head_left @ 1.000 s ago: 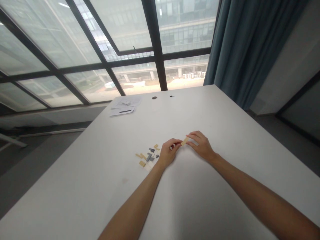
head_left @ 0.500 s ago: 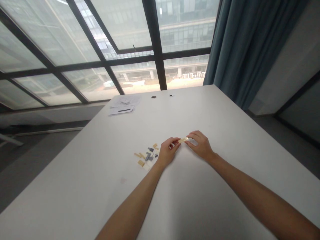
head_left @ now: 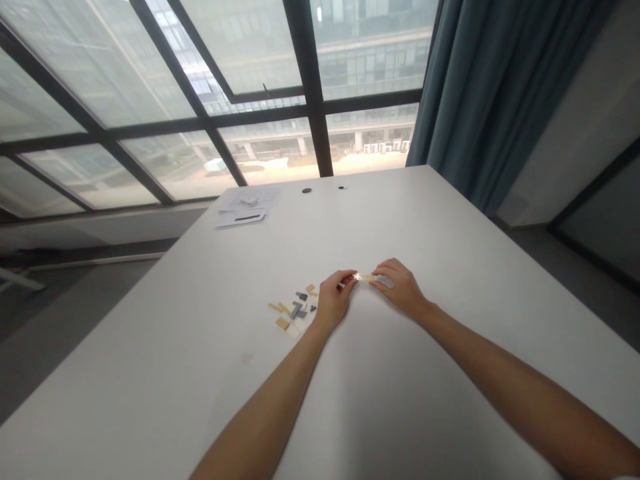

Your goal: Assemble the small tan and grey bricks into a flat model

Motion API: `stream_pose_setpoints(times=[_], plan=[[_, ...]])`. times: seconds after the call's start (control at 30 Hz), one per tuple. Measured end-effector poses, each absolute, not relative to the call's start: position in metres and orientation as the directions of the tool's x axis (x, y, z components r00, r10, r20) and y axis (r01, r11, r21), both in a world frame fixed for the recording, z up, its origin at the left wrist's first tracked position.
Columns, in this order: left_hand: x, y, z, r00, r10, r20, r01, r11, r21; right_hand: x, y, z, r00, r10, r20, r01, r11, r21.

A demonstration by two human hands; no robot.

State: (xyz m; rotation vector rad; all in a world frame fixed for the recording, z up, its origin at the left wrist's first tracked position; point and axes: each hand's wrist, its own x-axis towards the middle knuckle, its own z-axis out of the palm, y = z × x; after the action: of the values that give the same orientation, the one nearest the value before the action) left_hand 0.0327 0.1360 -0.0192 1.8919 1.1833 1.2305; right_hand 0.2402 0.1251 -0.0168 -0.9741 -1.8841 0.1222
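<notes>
Between my two hands is a small, narrow tan building-block piece (head_left: 364,277), shiny on its left part. My left hand (head_left: 336,297) pinches its left end with thumb and fingertips. The right end is gripped by the thumb and fingers of my right hand (head_left: 399,285). Just left of my left hand lie several loose pieces on the table: a tan plate (head_left: 283,323), grey pieces (head_left: 297,311), a dark grey piece (head_left: 301,296) and white pieces. My left hand and forearm may cover part of this pile.
Everything rests on a large white table (head_left: 425,400). Papers (head_left: 243,210) lie at its far left corner. Two round dark spots, one being a disc (head_left: 307,191), are near the far edge. Beyond stand windows and a blue curtain (head_left: 465,100).
The held piece has tilted slightly, lying more level, and its bright glare has moved from the right end to the left. Both hands keep their grip; the loose pieces stay put.
</notes>
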Motion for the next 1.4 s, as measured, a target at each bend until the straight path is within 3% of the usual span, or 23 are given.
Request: stream_pose_setpoints(times=[0.37,0.73,1.03,1.4], plan=[[0.0343,0.1331,-0.0157,0.122,0.945,0.304,0.281,-0.326,0.902,0.2383,0.125,-0.0166,-0.304,0.663,0.684,0.479,0.727,-0.492],[0.0337,0.1345,-0.0197,0.097,0.945,0.312,0.275,-0.327,0.904,0.2399,0.1217,-0.0153,-0.391,0.657,0.645,0.501,0.74,-0.45],[0.0376,0.1319,-0.0152,0.258,0.911,0.321,0.24,-0.382,0.892,0.2393,0.1202,-0.0109,-0.339,0.645,0.684,0.543,0.729,-0.418],[0.0371,0.1323,-0.02,0.264,0.887,0.379,0.256,-0.443,0.859,0.2376,0.1191,-0.0119,-0.383,0.613,0.692,0.533,0.758,-0.376]])
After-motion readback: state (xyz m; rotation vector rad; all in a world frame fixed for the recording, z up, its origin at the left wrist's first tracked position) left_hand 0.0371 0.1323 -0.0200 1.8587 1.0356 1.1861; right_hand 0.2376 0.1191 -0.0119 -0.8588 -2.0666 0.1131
